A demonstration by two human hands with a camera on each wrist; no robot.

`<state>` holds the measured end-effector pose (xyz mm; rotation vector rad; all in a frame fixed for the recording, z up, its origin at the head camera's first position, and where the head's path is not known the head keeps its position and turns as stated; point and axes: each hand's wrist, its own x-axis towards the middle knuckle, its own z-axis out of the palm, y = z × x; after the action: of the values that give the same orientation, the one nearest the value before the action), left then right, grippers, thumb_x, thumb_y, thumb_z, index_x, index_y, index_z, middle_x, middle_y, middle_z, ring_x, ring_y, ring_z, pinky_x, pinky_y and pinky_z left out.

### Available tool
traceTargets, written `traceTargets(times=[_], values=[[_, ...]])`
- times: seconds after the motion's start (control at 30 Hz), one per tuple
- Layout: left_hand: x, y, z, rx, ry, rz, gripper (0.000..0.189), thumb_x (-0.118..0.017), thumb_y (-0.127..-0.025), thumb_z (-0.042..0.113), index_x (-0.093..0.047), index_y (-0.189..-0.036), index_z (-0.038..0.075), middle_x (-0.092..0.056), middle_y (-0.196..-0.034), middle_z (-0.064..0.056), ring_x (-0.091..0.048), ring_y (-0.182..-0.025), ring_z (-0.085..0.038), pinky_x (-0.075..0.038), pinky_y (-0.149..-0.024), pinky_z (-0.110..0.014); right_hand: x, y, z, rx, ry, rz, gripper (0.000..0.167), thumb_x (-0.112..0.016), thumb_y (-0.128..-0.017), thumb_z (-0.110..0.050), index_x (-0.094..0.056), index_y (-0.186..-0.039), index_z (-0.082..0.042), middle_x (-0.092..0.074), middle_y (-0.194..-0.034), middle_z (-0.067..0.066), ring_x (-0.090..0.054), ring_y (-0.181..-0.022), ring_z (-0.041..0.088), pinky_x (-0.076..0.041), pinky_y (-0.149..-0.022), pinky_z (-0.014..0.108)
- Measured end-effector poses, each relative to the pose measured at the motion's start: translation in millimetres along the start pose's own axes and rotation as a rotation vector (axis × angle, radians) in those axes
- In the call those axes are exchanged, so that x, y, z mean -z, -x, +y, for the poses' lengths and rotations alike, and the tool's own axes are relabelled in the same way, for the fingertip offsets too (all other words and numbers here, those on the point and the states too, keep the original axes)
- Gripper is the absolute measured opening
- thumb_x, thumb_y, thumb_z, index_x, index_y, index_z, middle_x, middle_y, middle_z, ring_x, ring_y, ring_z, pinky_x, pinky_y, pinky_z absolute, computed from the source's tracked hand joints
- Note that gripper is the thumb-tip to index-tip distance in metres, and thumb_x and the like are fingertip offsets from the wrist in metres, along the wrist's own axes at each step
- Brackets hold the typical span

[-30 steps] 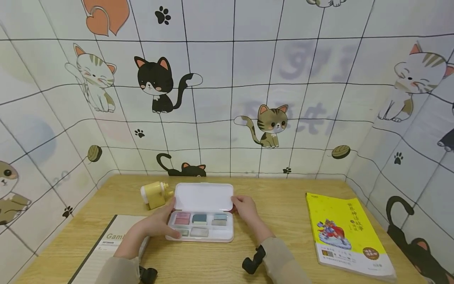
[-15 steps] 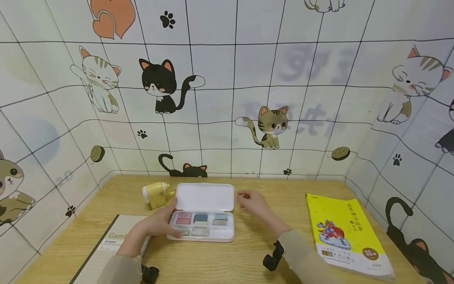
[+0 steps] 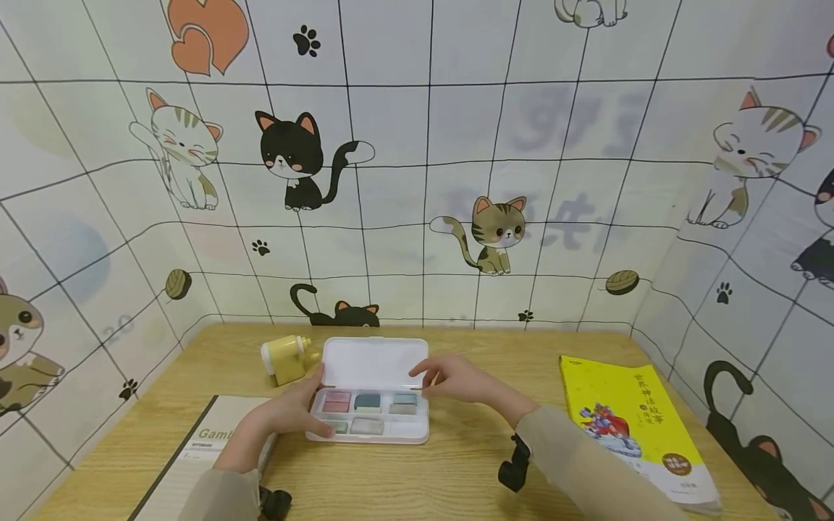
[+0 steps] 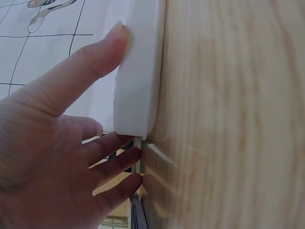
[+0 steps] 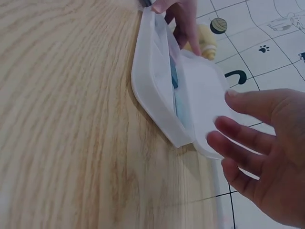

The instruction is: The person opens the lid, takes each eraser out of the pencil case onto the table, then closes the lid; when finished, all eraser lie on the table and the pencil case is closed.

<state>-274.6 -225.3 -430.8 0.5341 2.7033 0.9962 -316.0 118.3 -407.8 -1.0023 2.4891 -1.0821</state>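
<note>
A white plastic case (image 3: 417,433) with its hinged lid (image 3: 371,362) raised lies on the table. Its compartments hold small blocks: pink (image 3: 336,401), teal (image 3: 367,403), light blue (image 3: 405,399) and pale grey. My left hand (image 3: 289,411) holds the case at its left side, the thumb over the rim and the other fingers against the edge. My right hand (image 3: 456,378) hovers by the right end of the hinge, fingers loosely bent with nothing between them. The right wrist view shows that hand (image 5: 267,148) beside the lid (image 5: 202,86).
Behind the case's left side lies a yellow bottle-like object (image 3: 285,358) with a white base. A notebook (image 3: 189,456) is at the left, partly under the left forearm. At the right lies a yellow book (image 3: 632,412). A cat-print curtain (image 3: 391,181) surrounds the wooden table (image 3: 391,485).
My right hand let go of the lid's right edge, drew away to the right, then came back left over the hinge end. The left hand stayed on the case.
</note>
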Motion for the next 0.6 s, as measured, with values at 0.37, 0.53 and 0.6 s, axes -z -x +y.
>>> traceTargets(times=[0.37,0.53,0.6], values=[[0.0,2.2,0.8,0.008,0.011,-0.001,0.126,-0.089,-0.066,0.029,-0.003,-0.150,-0.011,-0.013,-0.154,-0.033,-0.015,-0.141,-0.046,-0.015,-0.112,-0.060,-3,-22.0,-10,0.010,0.167,-0.213,0.044,-0.071,-0.085,-0.004,-0.065,-0.126,-0.019,-0.067,-0.091,-0.006,-0.059,-0.078,0.007,-0.050,-0.067,0.024],[0.0,1.4,1.1,0.009,0.005,-0.004,0.126,-0.089,-0.066,0.029,-0.003,-0.150,-0.011,-0.013,-0.154,-0.032,-0.014,-0.141,-0.046,-0.015,-0.112,-0.060,-8,-30.9,-12,-0.001,0.265,-0.261,0.050,-0.072,-0.083,-0.001,-0.065,-0.127,-0.022,-0.064,-0.083,-0.009,-0.055,-0.074,0.006,-0.047,-0.067,0.022],[0.1,0.8,1.0,0.010,0.005,-0.005,0.126,-0.089,-0.066,0.029,-0.003,-0.150,-0.010,-0.012,-0.155,-0.032,-0.014,-0.142,-0.046,-0.015,-0.112,-0.060,-10,-33.6,-12,0.001,0.302,-0.273,0.051,-0.073,-0.082,0.000,-0.064,-0.127,-0.022,-0.063,-0.079,-0.010,-0.054,-0.071,0.006,-0.046,-0.065,0.022]])
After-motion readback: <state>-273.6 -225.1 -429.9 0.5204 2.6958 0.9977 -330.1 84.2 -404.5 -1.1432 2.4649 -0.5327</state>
